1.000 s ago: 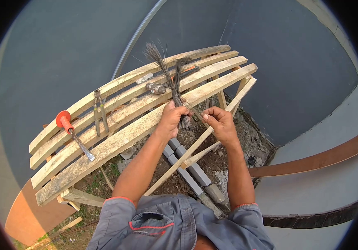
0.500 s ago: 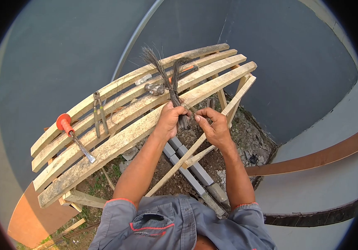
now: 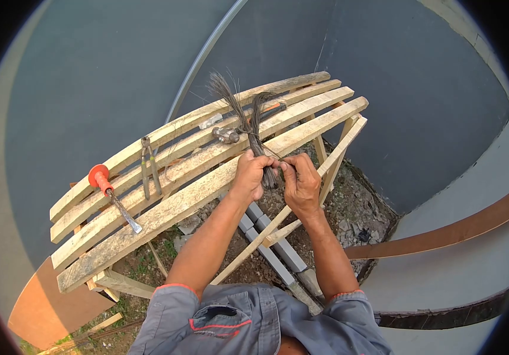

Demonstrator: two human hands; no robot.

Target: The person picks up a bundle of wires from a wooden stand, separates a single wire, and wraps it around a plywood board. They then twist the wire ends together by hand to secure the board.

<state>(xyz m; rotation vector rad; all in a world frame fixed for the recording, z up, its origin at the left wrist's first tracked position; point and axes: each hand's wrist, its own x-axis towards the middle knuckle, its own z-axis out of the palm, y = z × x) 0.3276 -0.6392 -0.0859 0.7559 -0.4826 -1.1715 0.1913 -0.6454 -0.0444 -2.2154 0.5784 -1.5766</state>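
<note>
A bundle of thin dark tie wire (image 3: 252, 129) lies across the slatted wooden bench, its far ends fanned out in two tufts. My left hand (image 3: 251, 174) is wrapped round the near end of the bundle, and short wire ends stick out below the fist. Close against it, my right hand (image 3: 299, 184) pinches a thin wire strand at the bundle's right side. Just beyond the bundle rests a hammer (image 3: 226, 135), its head to the left and its orange-and-black handle partly hidden behind the wires.
Pincers (image 3: 149, 166) and a chisel with a red hand guard (image 3: 113, 197) lie on the left part of the wooden bench (image 3: 207, 182). A pale stone chunk (image 3: 211, 120) sits near the hammer. Grey square bars (image 3: 279, 248) lie on the rubble below. A dark wall (image 3: 408, 112) stands behind.
My right hand has drawn in against the left, still pinching the wire. The whole view has shifted slightly, so the bench appears a little lower. The tools lie as before.
</note>
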